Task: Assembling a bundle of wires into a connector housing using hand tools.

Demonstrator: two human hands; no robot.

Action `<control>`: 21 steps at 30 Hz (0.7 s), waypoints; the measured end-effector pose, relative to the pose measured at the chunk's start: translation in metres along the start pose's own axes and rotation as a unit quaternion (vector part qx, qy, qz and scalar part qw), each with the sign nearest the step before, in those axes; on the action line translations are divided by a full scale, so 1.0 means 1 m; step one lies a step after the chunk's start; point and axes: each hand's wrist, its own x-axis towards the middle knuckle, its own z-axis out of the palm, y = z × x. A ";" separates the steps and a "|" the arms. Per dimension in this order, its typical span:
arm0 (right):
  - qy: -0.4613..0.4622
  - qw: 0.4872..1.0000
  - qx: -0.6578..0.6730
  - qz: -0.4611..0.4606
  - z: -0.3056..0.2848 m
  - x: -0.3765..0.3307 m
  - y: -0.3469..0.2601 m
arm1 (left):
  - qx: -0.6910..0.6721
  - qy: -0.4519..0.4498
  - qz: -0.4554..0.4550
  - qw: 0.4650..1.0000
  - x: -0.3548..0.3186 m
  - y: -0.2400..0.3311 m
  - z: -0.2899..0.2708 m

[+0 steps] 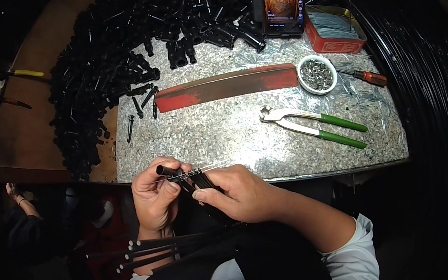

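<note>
My left hand [157, 191] is closed around a black tubular part [164, 171], its thumb pressed against the piece. My right hand [239, 192] grips a bundle of thin black rods [205, 181] just beside it. The rod ends meet the tubular part between my hands, where a thin bright wire [195, 171] runs across. Below, several dark rods with pale round tips [138, 244] stick out over my left forearm. Fingers partly hide the joint.
A heap of black plastic parts [103, 50] covers the left. On the stone slab [207, 131] are a red-brown bar [226, 86], green-handled pincers [320, 126], a white bowl of metal bits [317, 75], a screwdriver [371, 78], a red tin [334, 34] and a phone [281, 2]. Another person's hand [16, 193] shows lower left.
</note>
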 end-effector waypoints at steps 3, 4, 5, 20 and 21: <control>0.026 0.999 -0.026 -0.027 0.003 -0.001 0.003 | 0.039 0.007 -0.008 0.999 -0.003 0.000 -0.003; 0.041 0.997 -0.046 -0.052 0.004 -0.002 0.005 | 0.069 0.014 -0.013 0.997 -0.004 -0.001 -0.005; 0.055 0.993 -0.066 -0.078 0.005 -0.002 0.006 | 0.068 0.014 -0.014 0.997 -0.004 -0.002 -0.004; 0.089 0.984 -0.110 -0.107 0.010 -0.006 0.004 | 0.149 0.050 -0.022 0.987 -0.006 0.002 0.007; 0.089 0.984 -0.110 -0.107 0.010 -0.006 0.004 | 0.159 0.060 -0.020 0.985 -0.007 0.001 0.006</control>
